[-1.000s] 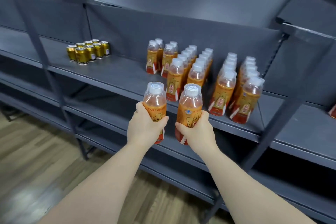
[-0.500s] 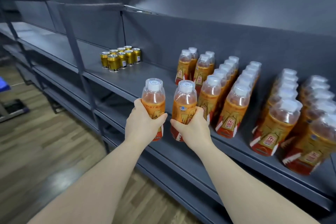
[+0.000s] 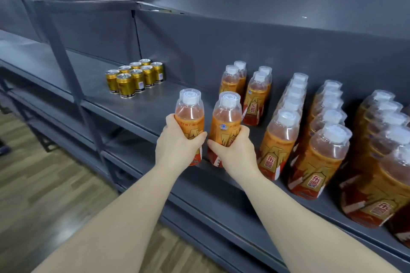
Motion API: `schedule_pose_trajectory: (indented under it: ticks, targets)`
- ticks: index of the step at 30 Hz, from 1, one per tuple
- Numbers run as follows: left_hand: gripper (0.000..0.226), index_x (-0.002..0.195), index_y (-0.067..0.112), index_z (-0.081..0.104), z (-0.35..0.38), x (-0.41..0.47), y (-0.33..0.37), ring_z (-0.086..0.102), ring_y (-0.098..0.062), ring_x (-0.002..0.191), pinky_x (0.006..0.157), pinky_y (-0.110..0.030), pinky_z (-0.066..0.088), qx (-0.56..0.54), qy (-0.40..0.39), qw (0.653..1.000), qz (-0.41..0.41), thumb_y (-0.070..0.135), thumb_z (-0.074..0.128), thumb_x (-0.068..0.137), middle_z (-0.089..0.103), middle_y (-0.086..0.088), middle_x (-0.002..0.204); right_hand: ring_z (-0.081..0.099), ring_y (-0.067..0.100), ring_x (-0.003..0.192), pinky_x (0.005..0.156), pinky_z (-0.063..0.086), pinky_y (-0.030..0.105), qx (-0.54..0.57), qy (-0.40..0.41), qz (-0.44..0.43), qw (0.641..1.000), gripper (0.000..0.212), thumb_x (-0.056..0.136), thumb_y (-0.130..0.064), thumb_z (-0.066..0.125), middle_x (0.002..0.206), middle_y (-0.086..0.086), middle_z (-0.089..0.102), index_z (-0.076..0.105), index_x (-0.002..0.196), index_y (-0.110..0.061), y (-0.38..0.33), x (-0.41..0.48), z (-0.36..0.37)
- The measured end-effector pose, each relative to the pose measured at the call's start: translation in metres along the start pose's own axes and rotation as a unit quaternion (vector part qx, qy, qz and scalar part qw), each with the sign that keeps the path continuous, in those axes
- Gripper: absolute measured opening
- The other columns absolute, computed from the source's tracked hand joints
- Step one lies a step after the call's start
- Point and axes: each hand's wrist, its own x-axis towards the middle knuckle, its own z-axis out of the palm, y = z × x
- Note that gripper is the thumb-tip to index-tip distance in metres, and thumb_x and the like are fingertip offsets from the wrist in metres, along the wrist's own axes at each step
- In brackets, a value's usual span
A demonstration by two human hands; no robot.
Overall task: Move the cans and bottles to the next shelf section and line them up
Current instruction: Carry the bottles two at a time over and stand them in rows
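Two orange drink bottles carried upright, side by side, over the near edge of the grey shelf (image 3: pixel 142 111). The left bottle (image 3: pixel 189 113) is gripped by the left hand (image 3: pixel 177 148), fingers and thumb curled round its lower label. The right bottle (image 3: pixel 226 117) is gripped likewise by the right hand (image 3: pixel 237 155). The bottles stand just beside each other, thumbs almost meeting between them. Whether their bases touch the shelf cannot be told, as the hands cover them.

Just beyond and to the right stand two short rows (image 3: pixel 255 97) of the same bottles. Longer rows (image 3: pixel 286 131) run from far to near further right. A block of gold cans (image 3: pixel 135 77) sits well apart to the far left, near an upright post (image 3: pixel 73 77). Wooden floor (image 3: pixel 44 184) lies below.

Judged hazards: the bases are at the shelf's near lip, so a release made too early, or too far forward, could drop a bottle to the floor. The bottles look tall and narrow; a knock from the right hand against the neighbouring row could topple several in sequence. Setting both down at once leaves no free hand for steadying, and a tilted base would likely break the line.
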Motion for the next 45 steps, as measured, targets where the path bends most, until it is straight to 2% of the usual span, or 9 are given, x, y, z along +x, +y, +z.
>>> schedule_pose_trajectory:
  ticks: [3, 8, 14, 20, 22, 24, 30, 38, 45]
  targets:
    - [0.073, 0.131, 0.026, 0.035, 0.004, 0.035, -0.01, 0.059, -0.019, 0.108, 0.088, -0.039, 0.054, -0.002, -0.033, 0.999, 0.02, 0.056, 0.076, 0.078, 0.056, 0.004, 0.12, 0.052, -0.001, 0.062, 0.047, 0.039, 0.011, -0.002, 0.041, 0.03, 0.999, 0.06, 0.083, -0.039, 0.079, 0.091, -0.019, 0.048, 0.03, 0.116, -0.028, -0.004, 0.018, 0.01]
    - [0.071, 0.128, 0.027, 0.035, 0.016, 0.086, -0.014, 0.059, -0.019, 0.105, 0.087, -0.041, 0.055, -0.027, -0.096, 0.994, 0.049, 0.055, 0.077, 0.078, 0.056, 0.005, 0.117, 0.052, -0.001, 0.049, 0.045, 0.04, 0.009, -0.012, 0.114, 0.068, 0.991, 0.058, 0.084, -0.035, 0.079, 0.081, -0.018, 0.049, 0.03, 0.114, -0.027, -0.01, 0.043, 0.025]
    - [0.064, 0.118, 0.03, 0.035, 0.038, 0.12, -0.014, 0.059, -0.017, 0.101, 0.081, -0.034, 0.052, -0.056, -0.166, 0.981, 0.081, 0.052, 0.079, 0.077, 0.057, 0.006, 0.113, 0.052, -0.002, 0.055, 0.049, 0.038, 0.011, -0.012, 0.207, 0.107, 0.972, 0.059, 0.083, -0.036, 0.08, 0.089, -0.017, 0.051, 0.033, 0.118, -0.026, -0.003, 0.065, 0.033]
    - [0.072, 0.128, 0.027, 0.034, 0.059, 0.137, -0.008, 0.058, -0.016, 0.105, 0.086, -0.034, 0.053, -0.061, -0.181, 0.977, 0.097, 0.051, 0.079, 0.077, 0.056, 0.005, 0.119, 0.048, -0.002, 0.073, 0.044, 0.04, 0.009, -0.016, 0.258, 0.116, 0.959, 0.064, 0.083, -0.035, 0.081, 0.101, -0.008, 0.051, 0.033, 0.123, -0.022, 0.009, 0.09, 0.029]
    - [0.075, 0.131, 0.026, 0.034, 0.064, 0.143, -0.006, 0.058, -0.016, 0.108, 0.089, -0.036, 0.054, -0.054, -0.18, 0.978, 0.094, 0.05, 0.08, 0.077, 0.056, 0.005, 0.121, 0.051, 0.003, 0.076, 0.056, 0.042, 0.01, 0.0, 0.263, 0.11, 0.958, 0.063, 0.082, -0.035, 0.081, 0.095, -0.014, 0.047, 0.029, 0.116, -0.026, 0.012, 0.099, 0.028]
    - [0.076, 0.132, 0.025, 0.034, 0.068, 0.147, -0.003, 0.059, -0.018, 0.109, 0.091, -0.038, 0.055, -0.051, -0.183, 0.977, 0.093, 0.05, 0.08, 0.077, 0.056, 0.004, 0.122, 0.05, 0.005, 0.081, 0.073, 0.042, 0.02, 0.017, 0.273, 0.113, 0.955, 0.064, 0.081, -0.035, 0.082, 0.092, -0.019, 0.044, 0.027, 0.112, -0.029, 0.015, 0.106, 0.026]
    - [0.076, 0.133, 0.025, 0.035, 0.08, 0.162, 0.004, 0.059, -0.018, 0.111, 0.091, -0.037, 0.054, -0.065, -0.194, 0.974, 0.095, 0.047, 0.081, 0.077, 0.057, 0.004, 0.122, 0.054, 0.016, 0.094, 0.086, 0.05, 0.035, 0.008, 0.298, 0.136, 0.945, 0.065, 0.076, -0.037, 0.085, 0.107, -0.006, 0.053, 0.031, 0.111, -0.028, 0.023, 0.126, 0.023]
    - [0.077, 0.131, 0.025, 0.036, 0.106, 0.183, 0.011, 0.06, -0.019, 0.11, 0.093, -0.04, 0.055, -0.084, -0.235, 0.961, 0.123, 0.049, 0.082, 0.075, 0.058, 0.003, 0.122, 0.055, 0.017, 0.098, 0.088, 0.051, 0.037, 0.005, 0.327, 0.149, 0.933, 0.071, 0.074, -0.037, 0.086, 0.115, -0.002, 0.055, 0.039, 0.125, -0.019, 0.033, 0.142, 0.024]
    - [0.08, 0.133, 0.025, 0.035, 0.12, 0.198, 0.006, 0.059, -0.018, 0.113, 0.095, -0.043, 0.055, -0.113, -0.256, 0.952, 0.123, 0.047, 0.084, 0.073, 0.058, 0.003, 0.124, 0.053, 0.014, 0.101, 0.085, 0.048, 0.03, 0.004, 0.324, 0.148, 0.934, 0.078, 0.076, -0.032, 0.086, 0.118, -0.002, 0.053, 0.037, 0.135, -0.017, 0.035, 0.148, 0.032]
